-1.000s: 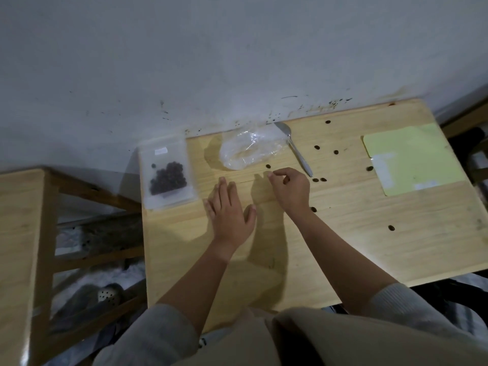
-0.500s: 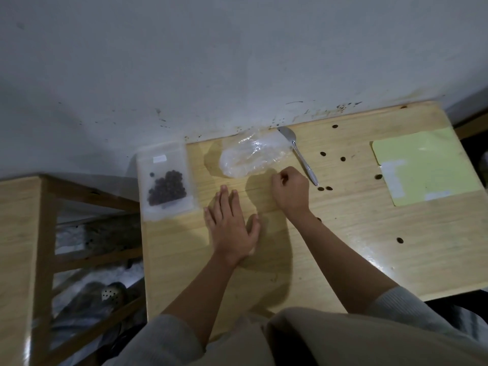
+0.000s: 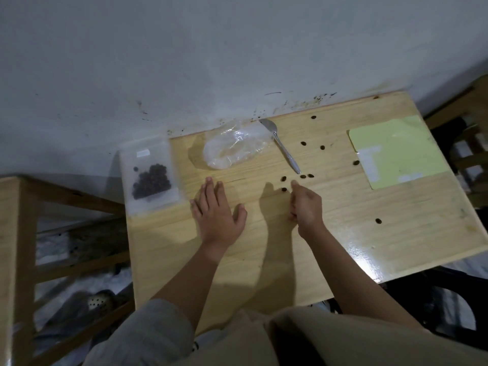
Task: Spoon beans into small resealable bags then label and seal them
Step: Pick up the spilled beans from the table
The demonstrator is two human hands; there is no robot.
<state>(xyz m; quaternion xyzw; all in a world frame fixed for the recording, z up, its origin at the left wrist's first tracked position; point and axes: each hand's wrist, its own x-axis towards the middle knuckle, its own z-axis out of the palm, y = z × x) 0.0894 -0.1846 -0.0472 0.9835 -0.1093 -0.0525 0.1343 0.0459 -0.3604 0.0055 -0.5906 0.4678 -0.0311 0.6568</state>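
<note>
A pale wood bench [image 3: 264, 249] stands against a scuffed grey-white wall [image 3: 211, 62], dark specks along the join; its near right part shines with glare. The left hand [image 3: 217, 211] lies flat on the wood, fingers straight and together, thumb out to the side; the right hand [image 3: 306, 204] hovers just right of it with its fingers curled inward, one fingertip reaching toward two loose beans [image 3: 284, 184] — whether it holds anything I cannot tell. Other beans lie scattered across the right half, a few just beyond the spoon's handle tip, one alone near the right edge. The spoon [image 3: 281, 145] lies slantwise, bowl toward the wall, just beside a crumpled clear bag [image 3: 235, 149] that looks empty. A small flat bag [image 3: 150, 175] with a dark heap of beans and a white label strip near its top overhangs the bench's left edge. A yellow-green sheet [image 3: 398, 151] with whitish patches lies at the far right — well apart from both hands. To the left stands a wooden frame [image 3: 15, 260] with rails; clutter shows below it in shadow; grey sleeves fill the bottom of the view.
</note>
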